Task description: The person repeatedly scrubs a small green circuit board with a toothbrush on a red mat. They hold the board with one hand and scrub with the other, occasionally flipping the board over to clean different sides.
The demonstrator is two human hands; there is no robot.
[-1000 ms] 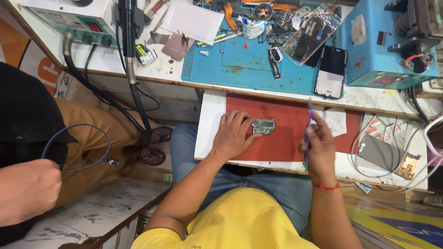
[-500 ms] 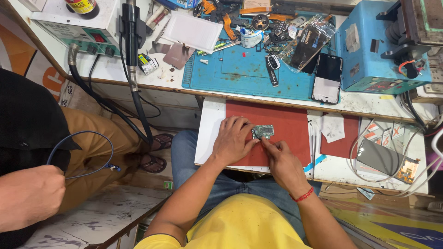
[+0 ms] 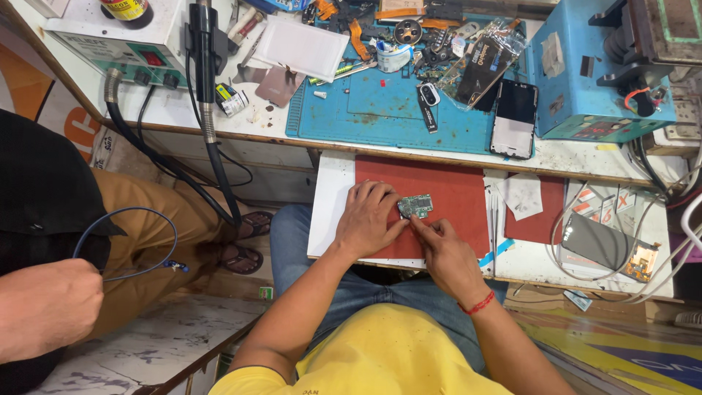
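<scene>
Both hands meet over a small green circuit board (image 3: 414,205) that lies flat on the red mat (image 3: 453,192), on the pull-out table just in front of the person's lap. The left hand (image 3: 369,219) rests palm-down with its fingertips pinning the board's near-left edge; the right hand (image 3: 446,249) comes in from below, thumb and forefinger pinched at the board's lower corner — whether they grip a part, a tool or only the edge, I cannot tell.

The board is light and held only by finger pressure, so a slip of the right hand could skid it across the mat toward the tweezers (image 3: 496,212) lying just right of that hand, or bend something fine on its face. Pressing too hard on the components looks like the other risk.

The right fingers cover the spot being worked, and the board's detail is too small to read. At the far left another person's fist (image 3: 47,307) and a thin blue cable (image 3: 124,245) are cut off by the frame — well apart from the work.
</scene>
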